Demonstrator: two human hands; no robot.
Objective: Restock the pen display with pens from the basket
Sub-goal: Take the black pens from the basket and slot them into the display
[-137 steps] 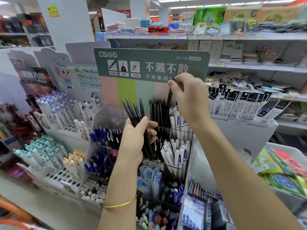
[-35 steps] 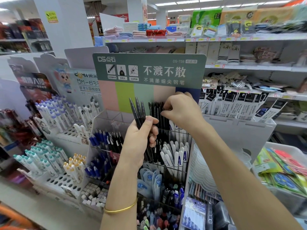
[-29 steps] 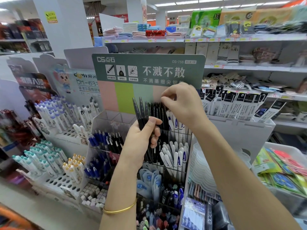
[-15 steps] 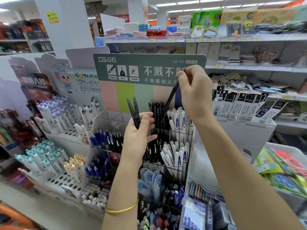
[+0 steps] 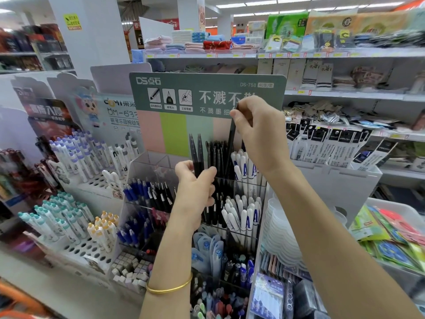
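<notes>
Green header card (image 5: 207,95) close behind the fingers (image 5: 235,115) of the right hand (image 5: 259,134), packed black pens (image 5: 216,155) directly below them, white pens (image 5: 243,166) crowding lower right, two held pens (image 5: 196,150) upright above the left hand (image 5: 195,192), open clear compartment (image 5: 156,164) left of it

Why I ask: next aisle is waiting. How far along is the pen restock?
Done: black pens stand in the top compartment. In hand: the right hand pinches one pen above them; the left hand grips at least two more. Left: slotting those; basket unseen.
</notes>
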